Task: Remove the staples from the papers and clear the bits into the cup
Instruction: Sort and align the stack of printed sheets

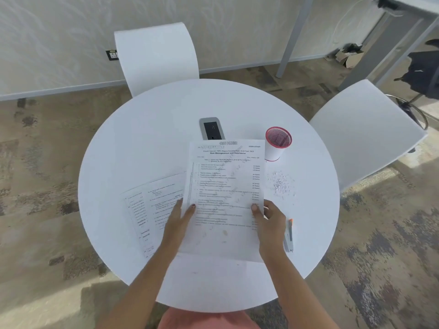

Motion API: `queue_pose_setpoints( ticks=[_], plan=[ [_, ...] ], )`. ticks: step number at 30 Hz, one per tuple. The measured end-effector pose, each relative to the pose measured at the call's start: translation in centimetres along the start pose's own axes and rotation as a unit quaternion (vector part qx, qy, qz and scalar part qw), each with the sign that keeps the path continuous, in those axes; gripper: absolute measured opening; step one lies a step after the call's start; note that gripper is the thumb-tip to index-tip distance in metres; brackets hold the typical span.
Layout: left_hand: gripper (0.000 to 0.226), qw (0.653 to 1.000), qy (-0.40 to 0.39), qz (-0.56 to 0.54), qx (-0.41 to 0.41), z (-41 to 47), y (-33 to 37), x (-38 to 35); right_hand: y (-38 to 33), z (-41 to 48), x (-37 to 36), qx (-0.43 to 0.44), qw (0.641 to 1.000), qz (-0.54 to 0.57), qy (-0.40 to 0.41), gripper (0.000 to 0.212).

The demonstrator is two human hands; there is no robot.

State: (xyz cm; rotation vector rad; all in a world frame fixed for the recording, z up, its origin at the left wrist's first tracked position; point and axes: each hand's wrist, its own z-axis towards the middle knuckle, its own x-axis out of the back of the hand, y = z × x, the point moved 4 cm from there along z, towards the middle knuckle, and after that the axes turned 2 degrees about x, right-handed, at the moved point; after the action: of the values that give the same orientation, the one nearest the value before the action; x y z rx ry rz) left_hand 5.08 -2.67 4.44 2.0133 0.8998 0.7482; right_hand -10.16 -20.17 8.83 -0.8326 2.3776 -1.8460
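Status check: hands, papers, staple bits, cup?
Both hands, left and right, hold the printed sheet by its side edges. Staple bits loose on table, not yet in cup. Nothing between bits and cup.

— Bright in here, isn't it? Daylight falls on the carpet (370, 269) at the lower right in pale patches.

— And the round table (147, 143) is nearly blown out, white on white with the chairs (156, 53).

— Shadows are soft; a faint one lies under the held paper (225, 198).

— The print on it is smeared, hard to read. The edges bow outward, and the far right corner blurs.
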Motion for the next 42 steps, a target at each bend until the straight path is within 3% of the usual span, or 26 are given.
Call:
queue_pose_setpoints(
  ticks=[2,6,8,13,19,24,26,31,34,38,42],
  plan=[
    [0.045,0.994,-0.05,-0.101,0.004,-0.2,0.2,1.5,0.0,-0.2,-0.4,-0.018,0.999,0.023,-0.037,0.007],
    [0.051,0.969,-0.118,-0.214,0.029,-0.9,-1.0,4.0,0.8,-0.8,-1.9,-0.032,0.994,0.021,-0.106,0.007],
    [0.045,0.967,-0.104,-0.229,0.031,-1.3,-1.9,4.7,1.3,-1.0,-2.6,-0.027,0.994,0.003,-0.106,0.01],
    [0.042,0.976,-0.042,-0.21,0.033,-2.0,-3.9,6.8,2.4,-1.5,-2.8,-0.011,0.999,-0.038,-0.011,0.041],
    [0.043,0.976,0.003,-0.212,0.039,-2.5,-5.3,9.1,4.8,-1.5,-3.4,-0.029,0.984,-0.164,0.069,0.044],
    [0.042,0.969,0.025,-0.241,0.054,-2.3,-5.8,9.6,5.6,-2.0,-4.6,-0.055,0.931,-0.359,0.043,0.077],
    [0.043,0.968,0.031,-0.242,0.06,-2.2,-5.8,9.6,5.7,-1.8,-4.9,-0.072,0.924,-0.374,0.034,0.072],
    [0.044,0.969,0.037,-0.237,0.055,-2.0,-5.9,9.6,5.5,-1.0,-4.2,-0.066,0.948,-0.308,0.053,0.036],
    [0.047,0.968,0.048,-0.241,0.057,-1.9,-6.1,10.1,3.5,-1.1,-2.8,-0.011,0.95,-0.299,0.096,0.027],
    [0.049,0.966,0.052,-0.247,0.064,-1.6,-6.7,10.3,-0.8,-1.7,-0.9,0.148,0.927,-0.301,0.168,0.02],
    [0.047,0.965,0.057,-0.247,0.063,-1.6,-6.5,10.0,-6.1,-2.4,0.0,0.368,0.859,-0.301,0.191,0.014]
  ],
)
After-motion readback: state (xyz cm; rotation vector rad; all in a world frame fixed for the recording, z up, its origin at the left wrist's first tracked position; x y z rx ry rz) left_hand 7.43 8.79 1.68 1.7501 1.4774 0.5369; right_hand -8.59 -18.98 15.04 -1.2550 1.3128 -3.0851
